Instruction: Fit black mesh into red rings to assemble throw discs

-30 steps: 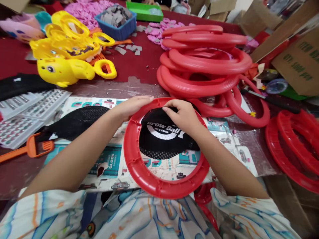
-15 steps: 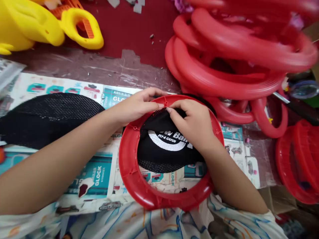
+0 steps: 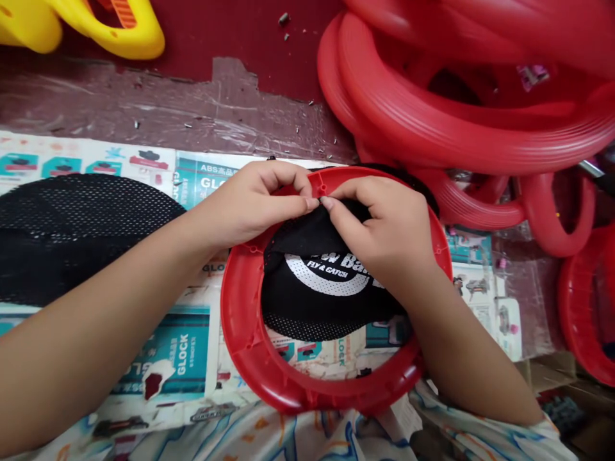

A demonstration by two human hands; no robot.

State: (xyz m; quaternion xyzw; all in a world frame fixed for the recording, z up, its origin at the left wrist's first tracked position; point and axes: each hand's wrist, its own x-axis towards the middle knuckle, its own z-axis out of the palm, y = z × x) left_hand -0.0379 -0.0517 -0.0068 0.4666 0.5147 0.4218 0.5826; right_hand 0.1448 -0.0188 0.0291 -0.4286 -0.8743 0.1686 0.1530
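Head view: the dark red table [image 3: 144, 109] carries everything, its middle strip covered with scuffed clear film. A tall stack of large red plastic rings [image 3: 456, 128] fills the far right corner. Its lowest rings lie just beside the far right of the work, so there is little room on that side. Printed paper sheets in teal and white [image 3: 192, 346] cover the near half of the table. On them, at the left edge, lies a loose heap of black mesh fabric [image 3: 72, 230], well apart from the hands.

A single red plastic ring [image 3: 245, 346] lies flat at the near edge, its near rim over the person's patterned shirt. Inside it sits a black mesh disc with white lettering [image 3: 317, 301], covering the far half of the opening.

The left hand [image 3: 250, 205] and right hand [image 3: 389, 230] meet at the ring's far inner rim. Each is closed in a pinch on the disc's far edge, fingertips [image 3: 307, 203] almost touching.

Bare table lies open beyond the hands. A yellow plastic toy handle [image 3: 120, 32] sits in the far left corner.
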